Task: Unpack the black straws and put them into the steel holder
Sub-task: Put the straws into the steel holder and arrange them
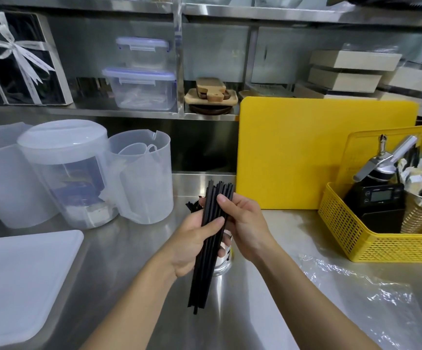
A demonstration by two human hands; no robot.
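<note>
A bundle of several black straws (206, 269) is held nearly upright over the middle of the steel counter. My left hand (192, 242) wraps around the bundle's middle from the left. My right hand (242, 223) grips the upper part from the right, thumb across the front. Behind the hands stands the steel holder (223, 263), mostly hidden, with only its lower right side showing. A few black straw tips (191, 205) stick out behind my left hand.
Clear plastic jugs (139, 178) stand at the left, a white board (20, 281) at the front left. A yellow cutting board (306, 152) leans at the back. A yellow basket (381, 223) with a scale, a dispenser and wrapped straws sits right. Crumpled clear wrapping (364, 299) lies front right.
</note>
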